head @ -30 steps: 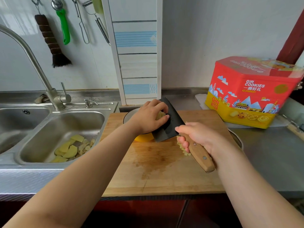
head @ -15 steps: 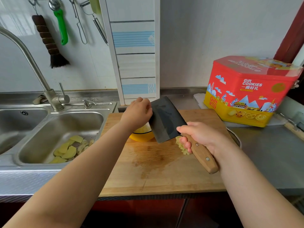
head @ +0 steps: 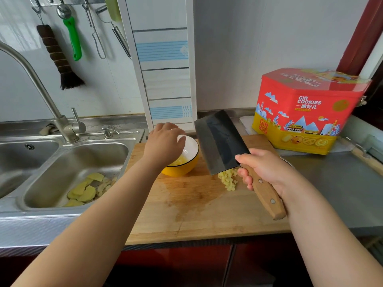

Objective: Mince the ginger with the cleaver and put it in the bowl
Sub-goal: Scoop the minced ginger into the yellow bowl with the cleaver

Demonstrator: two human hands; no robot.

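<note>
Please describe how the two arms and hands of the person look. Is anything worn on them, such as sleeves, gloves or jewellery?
Both forearms are bare for as far as the picture shows them; no sleeve reaches into view. The left hand and the right hand are bare too: no gloves, and no ring, watch or bracelet can be seen on the fingers or wrists. No markings show.

"Gift COOKIES" (一曲好礼) — red tin (head: pixel 306 112)
</note>
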